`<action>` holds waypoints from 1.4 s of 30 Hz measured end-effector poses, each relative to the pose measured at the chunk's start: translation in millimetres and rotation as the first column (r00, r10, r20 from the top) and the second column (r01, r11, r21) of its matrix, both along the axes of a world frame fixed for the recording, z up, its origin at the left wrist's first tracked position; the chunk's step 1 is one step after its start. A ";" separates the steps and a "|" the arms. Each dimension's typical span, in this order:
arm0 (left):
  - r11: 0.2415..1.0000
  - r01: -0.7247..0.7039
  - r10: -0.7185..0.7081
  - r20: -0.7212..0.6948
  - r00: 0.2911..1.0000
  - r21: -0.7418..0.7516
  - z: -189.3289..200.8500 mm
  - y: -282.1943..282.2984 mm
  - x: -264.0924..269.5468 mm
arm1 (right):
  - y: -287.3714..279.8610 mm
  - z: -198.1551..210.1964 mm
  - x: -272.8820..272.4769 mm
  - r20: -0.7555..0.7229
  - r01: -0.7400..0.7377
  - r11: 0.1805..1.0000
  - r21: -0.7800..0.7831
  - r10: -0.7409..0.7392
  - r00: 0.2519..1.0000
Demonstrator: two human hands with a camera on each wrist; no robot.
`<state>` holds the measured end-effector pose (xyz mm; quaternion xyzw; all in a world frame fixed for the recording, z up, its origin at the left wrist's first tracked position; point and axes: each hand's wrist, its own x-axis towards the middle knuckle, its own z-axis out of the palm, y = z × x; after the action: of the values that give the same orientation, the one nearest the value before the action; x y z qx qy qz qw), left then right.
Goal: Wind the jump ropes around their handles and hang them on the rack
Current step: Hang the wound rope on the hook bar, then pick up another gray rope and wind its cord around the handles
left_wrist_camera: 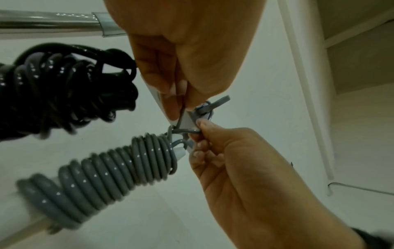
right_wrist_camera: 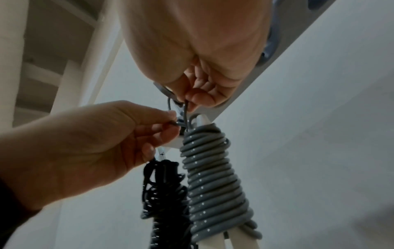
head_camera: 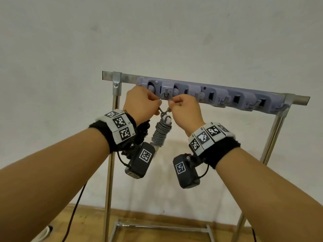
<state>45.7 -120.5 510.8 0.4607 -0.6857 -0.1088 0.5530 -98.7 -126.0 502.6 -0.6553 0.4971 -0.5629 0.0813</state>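
A grey jump rope (head_camera: 161,131) is wound tightly round its white handles and hangs between my hands under the rack. My left hand (head_camera: 158,102) and right hand (head_camera: 172,103) each pinch one side of its thin grey loop (head_camera: 164,112), which passes over a small hook (head_camera: 167,95) on the lilac holder strip (head_camera: 218,95). In the left wrist view the grey coil (left_wrist_camera: 119,168) slants down to the left below the pinching fingers (left_wrist_camera: 200,124). A black wound rope (left_wrist_camera: 64,87) hangs just left of it, behind my left wrist.
The holder strip is fixed to a metal rack bar (head_camera: 125,78) on chrome legs (head_camera: 110,172) in front of a white wall. Several more hooks and clamps along the strip to the right hold nothing. A wooden floor and the rack's base bar (head_camera: 157,226) lie below.
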 end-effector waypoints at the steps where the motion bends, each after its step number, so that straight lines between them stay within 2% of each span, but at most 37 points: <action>1: 1.000 0.014 -0.014 0.010 1.000 -0.005 -3.1 0.1 -0.8 | 1.1 -1.2 -0.2 -0.014 -0.018 1.000 0.005 0.018 1.000; 4: 1.000 0.024 -0.023 0.024 0.999 -0.019 -8.3 7.2 -2.6 | 7.9 -0.4 -3.7 -0.047 -0.052 0.998 0.029 0.054 0.997; 9: 0.993 -0.063 0.067 0.038 0.997 -0.096 -26.8 35.0 0.2 | 46.0 -14.3 -21.4 -0.064 -0.067 0.997 0.025 0.069 0.996; 11: 0.995 -0.028 0.036 0.082 0.996 -0.096 -47.7 53.3 -0.9 | 68.9 -31.5 -29.4 -0.118 -0.091 0.995 0.039 0.095 0.988; 14: 0.998 0.068 -0.070 0.216 0.974 0.016 -96.1 80.4 -5.1 | 103.4 -73.0 -44.5 -0.159 -0.126 0.982 0.142 0.148 0.976; 17: 0.971 0.115 -0.188 0.371 0.909 0.209 -162.6 101.7 -10.0 | 132.2 -134.2 -61.0 -0.212 -0.121 0.946 0.302 0.190 0.959; 20: 0.913 0.125 -0.300 0.431 0.851 0.389 -242.2 118.7 -15.5 | 157.6 -210.4 -73.5 -0.257 -0.103 0.869 0.485 0.254 0.933; 24: 0.801 0.102 -0.417 0.428 0.802 0.589 -353.2 139.8 -22.7 | 186.9 -323.4 -84.7 -0.285 -0.043 0.719 0.693 0.328 0.901; 26: 0.745 0.073 -0.488 0.466 0.738 0.664 -407.3 148.8 -26.0 | 197.9 -379.3 -88.6 -0.293 -0.021 0.640 0.768 0.381 0.877; 29: 0.610 0.006 -0.579 0.441 0.685 0.792 -487.8 158.2 -26.4 | 207.4 -458.1 -93.6 -0.293 0.015 0.537 0.843 0.436 0.851; 31: 0.525 -0.023 -0.614 0.397 0.682 0.851 -536.8 162.7 -23.6 | 209.9 -506.9 -95.3 -0.267 0.027 0.476 0.879 0.444 0.855; 33: 0.471 -0.044 -0.633 0.373 0.678 0.881 -580.3 166.2 -18.9 | 210.6 -551.5 -94.0 -0.284 0.068 0.433 0.899 0.456 0.843; 37: 0.433 -0.110 -0.590 0.373 0.716 0.895 -647.1 156.8 -1.3 | 201.0 -629.0 -86.5 -0.260 0.058 0.407 0.912 0.463 0.847; 40: 0.384 -0.178 -0.532 0.375 0.759 0.906 -682.9 135.8 17.7 | 183.8 -674.5 -73.1 -0.206 0.046 0.342 0.939 0.448 0.870; 42: 0.380 -0.199 -0.505 0.383 0.773 0.903 -700.9 124.6 26.9 | 167.6 -698.8 -60.5 -0.217 0.044 0.361 0.932 0.456 0.863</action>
<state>72.7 4.1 -190.1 0.6223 -0.6894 -0.3658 -0.0601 -159.3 41.6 -196.3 -0.6672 0.6374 -0.0135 0.3853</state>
